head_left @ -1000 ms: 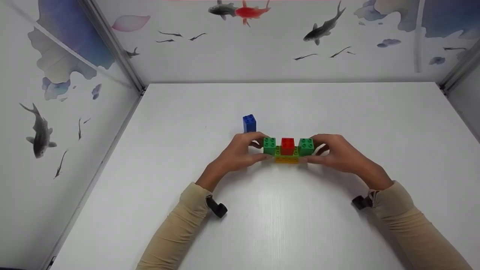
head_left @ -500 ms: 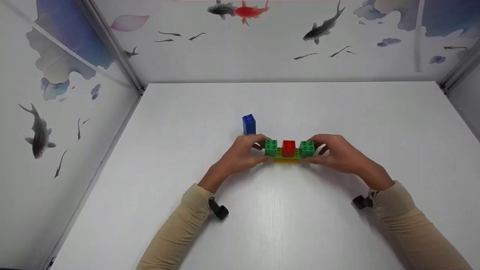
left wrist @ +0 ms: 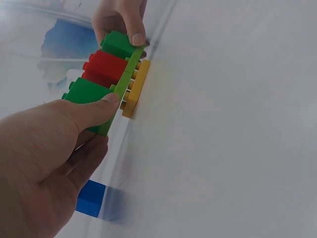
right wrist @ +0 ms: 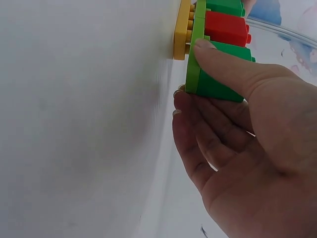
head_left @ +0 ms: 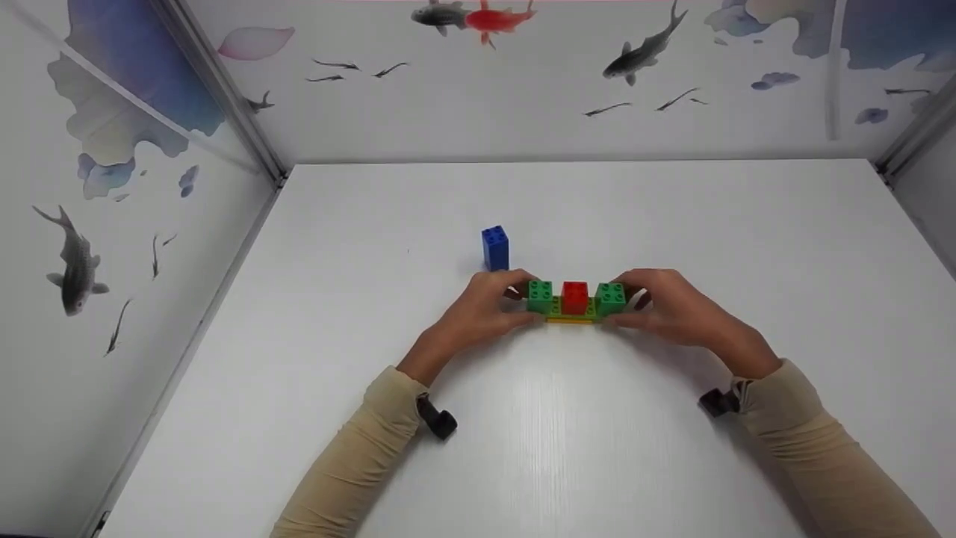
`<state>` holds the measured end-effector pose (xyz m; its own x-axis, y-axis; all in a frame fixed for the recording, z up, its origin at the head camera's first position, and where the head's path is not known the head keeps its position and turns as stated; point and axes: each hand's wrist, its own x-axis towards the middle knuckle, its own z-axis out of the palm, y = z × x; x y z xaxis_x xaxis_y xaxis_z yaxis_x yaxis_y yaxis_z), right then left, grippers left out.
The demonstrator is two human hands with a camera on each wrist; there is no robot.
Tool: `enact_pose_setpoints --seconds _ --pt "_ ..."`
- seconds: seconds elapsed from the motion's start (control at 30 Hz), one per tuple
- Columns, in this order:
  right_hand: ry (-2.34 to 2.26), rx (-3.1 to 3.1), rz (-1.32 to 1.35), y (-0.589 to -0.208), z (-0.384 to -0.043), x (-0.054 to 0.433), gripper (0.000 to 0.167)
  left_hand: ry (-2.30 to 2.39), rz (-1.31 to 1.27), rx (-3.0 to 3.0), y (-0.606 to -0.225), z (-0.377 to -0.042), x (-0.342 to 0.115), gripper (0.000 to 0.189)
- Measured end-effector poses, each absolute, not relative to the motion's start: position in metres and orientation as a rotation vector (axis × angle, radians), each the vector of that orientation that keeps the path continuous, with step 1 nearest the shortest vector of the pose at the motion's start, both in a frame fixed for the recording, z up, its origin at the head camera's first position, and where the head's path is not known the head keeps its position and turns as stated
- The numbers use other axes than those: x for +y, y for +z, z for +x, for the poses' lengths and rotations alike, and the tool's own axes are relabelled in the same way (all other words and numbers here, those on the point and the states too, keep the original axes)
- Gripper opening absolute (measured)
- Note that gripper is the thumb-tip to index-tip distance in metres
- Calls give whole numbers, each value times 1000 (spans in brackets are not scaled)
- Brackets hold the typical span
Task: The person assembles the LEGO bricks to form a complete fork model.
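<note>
Both hands hold one row of toy building bricks by its ends. Its base is a light green plate (left wrist: 130, 74), topped by a left green brick (head_left: 540, 296), a red brick (head_left: 574, 297) in the middle and a right green brick (head_left: 611, 297). My left hand (head_left: 493, 308) pinches the left end, thumb at the plate's edge. The right hand (head_left: 672, 308) grips the other end likewise; its lower fingers spread loosely beneath in the right wrist view. Directly under the row is a yellow brick (left wrist: 136, 91), its studs showing in a narrow gap below the plate.
A tall blue brick (head_left: 495, 248) stands upright on the white table (head_left: 538, 418), just beyond my left hand. Panels painted with fish rise at the table's back (head_left: 508, 119) and left side (head_left: 149, 299).
The held row has come down over the yellow brick, so less of the yellow shows in the head view. Both hands keep their grip, the left having shifted slightly right and nearer.
</note>
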<state>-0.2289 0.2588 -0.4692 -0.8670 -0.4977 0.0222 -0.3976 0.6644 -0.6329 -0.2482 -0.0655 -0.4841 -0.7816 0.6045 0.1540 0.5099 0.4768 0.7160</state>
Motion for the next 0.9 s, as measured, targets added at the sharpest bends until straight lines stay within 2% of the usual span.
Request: enact_pose_setpoints --seconds 0.9 --pt "-954 2714 -656 -468 -225 251 30 1166 896 2589 -484 -247 -67 40"
